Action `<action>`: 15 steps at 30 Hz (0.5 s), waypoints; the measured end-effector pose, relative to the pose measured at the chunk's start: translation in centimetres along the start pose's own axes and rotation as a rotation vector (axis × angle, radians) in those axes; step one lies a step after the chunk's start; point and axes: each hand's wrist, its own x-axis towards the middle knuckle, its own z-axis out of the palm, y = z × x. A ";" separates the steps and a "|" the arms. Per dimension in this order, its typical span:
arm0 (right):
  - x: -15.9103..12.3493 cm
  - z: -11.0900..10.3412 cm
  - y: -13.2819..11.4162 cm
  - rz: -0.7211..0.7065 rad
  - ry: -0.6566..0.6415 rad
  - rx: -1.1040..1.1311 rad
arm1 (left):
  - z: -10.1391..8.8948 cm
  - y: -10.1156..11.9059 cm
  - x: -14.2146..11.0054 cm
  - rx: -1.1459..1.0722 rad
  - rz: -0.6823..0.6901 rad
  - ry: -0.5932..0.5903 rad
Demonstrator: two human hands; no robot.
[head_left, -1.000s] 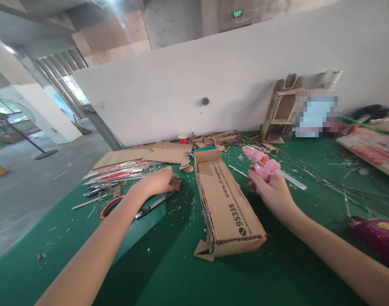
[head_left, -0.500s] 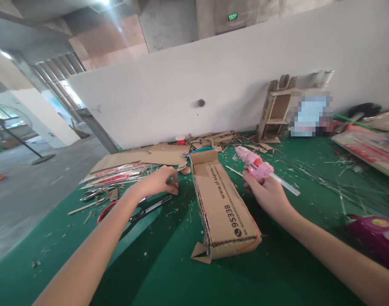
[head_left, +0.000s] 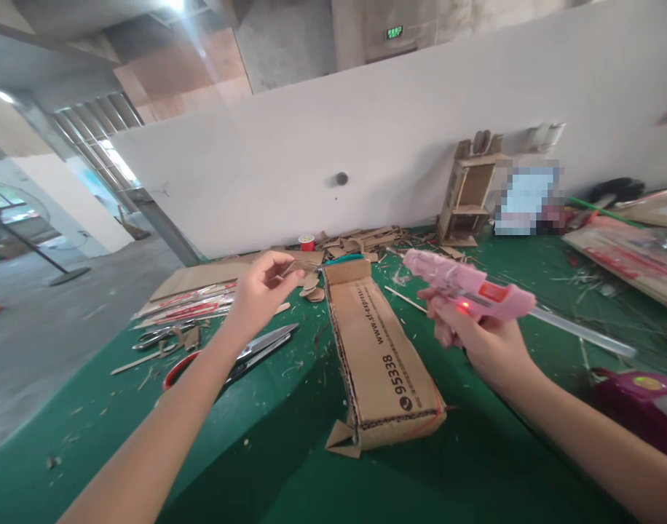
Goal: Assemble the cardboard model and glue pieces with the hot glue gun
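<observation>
My left hand [head_left: 260, 291] is raised above the green table [head_left: 290, 466] and pinches a small cardboard piece [head_left: 294, 268] between thumb and fingers. A pink glue gun [head_left: 464, 285] sits in my right hand [head_left: 478, 335], its nozzle pointing left toward that piece and a clear glue stick jutting out of its back. A red light glows on the gun's body. Between my hands lies a long flattened cardboard box [head_left: 380, 353] printed with 95338.
Red-handled scissors [head_left: 240, 356] lie under my left forearm. Flat cardboard sheets [head_left: 202, 280], more scissors and scraps lie at the left. At the back are a red cup [head_left: 306, 241], a cardboard shelf model [head_left: 470, 193] and the white wall. A magenta object [head_left: 639, 407] sits at right.
My left hand has lifted off the table with a small cardboard piece. My right hand has raised the glue gun and brought it nearer the camera.
</observation>
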 end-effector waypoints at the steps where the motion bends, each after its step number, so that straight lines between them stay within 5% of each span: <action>1: -0.4 -0.1 -0.3 0.008 -0.043 -0.002 | 0.4 0.9 -0.6 0.002 0.016 -0.019; 7: -2.2 -0.8 -1.2 0.033 -0.304 0.004 | 4.0 5.1 -4.5 -0.266 -0.076 -0.385; 15: -2.6 -1.1 -1.1 0.108 -0.278 0.001 | 4.7 4.3 -4.7 -0.112 -0.005 -0.186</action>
